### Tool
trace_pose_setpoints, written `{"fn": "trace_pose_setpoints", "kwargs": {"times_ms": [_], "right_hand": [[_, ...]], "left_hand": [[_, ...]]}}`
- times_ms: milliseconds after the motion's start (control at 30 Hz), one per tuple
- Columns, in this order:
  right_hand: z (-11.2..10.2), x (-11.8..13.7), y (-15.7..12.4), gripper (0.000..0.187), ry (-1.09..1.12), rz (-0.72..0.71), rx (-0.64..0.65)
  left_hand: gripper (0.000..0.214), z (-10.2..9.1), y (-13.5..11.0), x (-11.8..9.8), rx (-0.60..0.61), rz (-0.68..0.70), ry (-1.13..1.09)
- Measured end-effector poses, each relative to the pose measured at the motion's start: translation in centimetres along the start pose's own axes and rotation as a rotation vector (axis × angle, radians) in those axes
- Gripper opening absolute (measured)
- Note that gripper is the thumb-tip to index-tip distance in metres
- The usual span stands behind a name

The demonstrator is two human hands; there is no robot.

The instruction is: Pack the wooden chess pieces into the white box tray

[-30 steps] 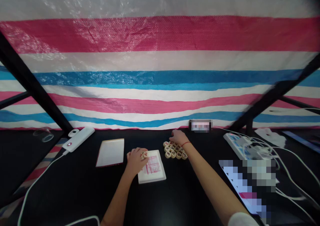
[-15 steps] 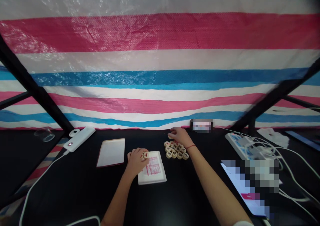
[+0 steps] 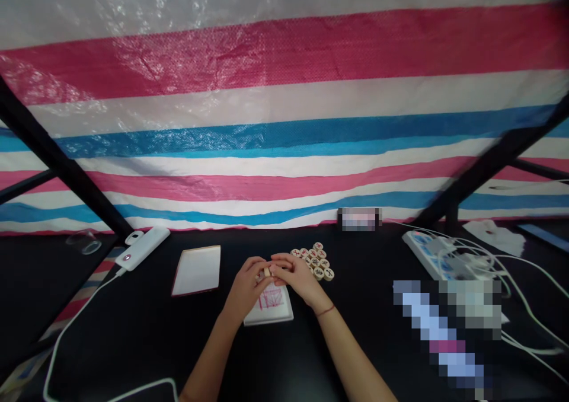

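Note:
My left hand (image 3: pixel 245 286) is closed around a few xiangqi pieces (image 3: pixel 267 272), partly hidden by the fingers. My right hand (image 3: pixel 299 276) meets it from the other side, its fingers bent over and pinching at the same pieces. Both hands hover over the far part of a shallow white box (image 3: pixel 267 314) with red line marks on its face. Just beyond my right hand, several round wooden xiangqi pieces (image 3: pixel 315 262) with red or black characters lie in close rows, some covered by the hand.
An open white tray-like lid (image 3: pixel 197 271) lies to the left. Behind it is a white power bank (image 3: pixel 144 249) with a cable. A phone (image 3: pixel 359 219) leans at the back. On the right are a power strip (image 3: pixel 427 255), tangled white cables and a blurred-out device (image 3: pixel 440 331).
My right hand has come back from the far side of the piece rows to join my left hand over the white box. My left hand has shifted slightly, still holding pieces.

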State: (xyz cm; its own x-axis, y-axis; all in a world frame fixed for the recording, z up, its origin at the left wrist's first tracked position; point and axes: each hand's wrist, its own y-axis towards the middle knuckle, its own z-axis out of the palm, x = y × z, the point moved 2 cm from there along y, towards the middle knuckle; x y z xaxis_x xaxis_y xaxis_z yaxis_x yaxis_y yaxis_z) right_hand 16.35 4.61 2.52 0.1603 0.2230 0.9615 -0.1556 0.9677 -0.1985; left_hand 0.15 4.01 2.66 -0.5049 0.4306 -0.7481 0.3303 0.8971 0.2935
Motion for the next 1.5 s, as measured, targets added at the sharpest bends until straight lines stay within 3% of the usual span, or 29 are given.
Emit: {"fn": "trace_pose_setpoints", "kwargs": {"times_ms": [233, 400, 567, 700, 833, 933, 1033, 1267, 1500], "right_hand": [[-2.4, -0.7, -0.7, 0.046, 0.038, -0.087, -0.15], [-3.0, -1.0, -1.7, 0.048, -0.067, -0.085, -0.143], [-2.7, -1.1, -1.9, 0.035, -0.161, -0.121, -0.086], [-1.9, -1.2, -1.9, 0.023, -0.301, -0.223, -0.077], [-0.5, -0.9, -2.1, 0.028, -0.698, -0.455, -0.041], [0.5, -1.0, -1.9, 0.03, -0.972, -0.527, 0.005], [1.1, -1.1, -1.5, 0.02, -1.155, -0.547, 0.029], [1.3, -1.2, -0.9, 0.008, -1.324, -0.604, -0.036], [1.6, -1.4, -1.0, 0.003, -1.318, -0.611, -0.055]], "left_hand": [[0.004, 0.7, -0.1, -0.8, 0.053, -0.004, 0.324], [0.007, 1.8, 0.2, -0.4, 0.046, 0.078, 0.523], [0.009, 2.3, 0.3, 0.3, 0.071, 0.072, 0.616], [0.014, 1.7, 0.2, 0.4, 0.077, 0.052, 0.608], [0.035, 0.7, -0.1, 1.2, 0.029, 0.047, 0.536], [0.044, 0.3, -0.2, 2.5, 0.087, 0.039, 0.465], [0.039, 0.3, -0.2, 3.6, 0.149, 0.021, 0.398], [0.034, 0.3, 0.1, 4.3, 0.181, -0.015, 0.309], [0.035, 0.1, 0.3, 3.8, 0.2, -0.051, 0.338]]}}
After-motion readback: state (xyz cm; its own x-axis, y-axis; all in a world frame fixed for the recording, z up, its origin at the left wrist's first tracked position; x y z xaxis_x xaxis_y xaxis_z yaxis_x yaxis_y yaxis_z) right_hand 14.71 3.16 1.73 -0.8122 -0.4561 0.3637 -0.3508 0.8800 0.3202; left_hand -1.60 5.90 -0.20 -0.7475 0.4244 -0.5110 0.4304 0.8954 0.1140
